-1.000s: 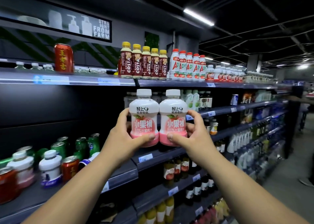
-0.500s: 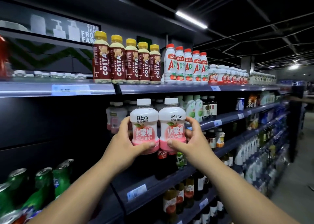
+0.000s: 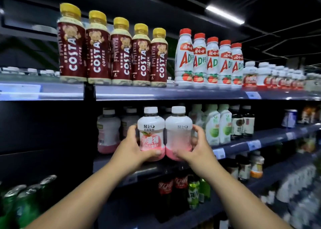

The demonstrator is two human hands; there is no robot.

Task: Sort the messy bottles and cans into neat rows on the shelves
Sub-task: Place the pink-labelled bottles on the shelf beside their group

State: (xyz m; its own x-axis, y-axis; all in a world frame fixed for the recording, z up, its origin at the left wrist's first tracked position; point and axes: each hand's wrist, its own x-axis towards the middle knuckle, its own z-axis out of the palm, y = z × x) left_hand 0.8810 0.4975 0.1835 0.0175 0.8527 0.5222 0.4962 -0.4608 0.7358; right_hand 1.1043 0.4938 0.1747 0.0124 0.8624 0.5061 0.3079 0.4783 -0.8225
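Observation:
I hold two white-and-pink peach drink bottles upright and side by side at the front of the second shelf (image 3: 257,138). My left hand (image 3: 132,147) grips the left peach bottle (image 3: 150,133), whose label faces me. My right hand (image 3: 194,145) grips the right peach bottle (image 3: 178,133), its label turned partly away. Both bottles have white caps and touch each other. Behind them on the same shelf stand more bottles of the same kind (image 3: 108,129).
The top shelf (image 3: 173,93) carries a row of Costa coffee bottles (image 3: 112,53), a row of red-capped AD bottles (image 3: 210,60) and small white bottles (image 3: 264,76). Green-labelled cartons (image 3: 217,124) stand right of my hands. Cola bottles (image 3: 166,188) and green cans (image 3: 20,204) sit lower.
Both hands have carried the two peach bottles forward to the second shelf, and I have stepped closer. The right bottle has turned, so its label faces away more.

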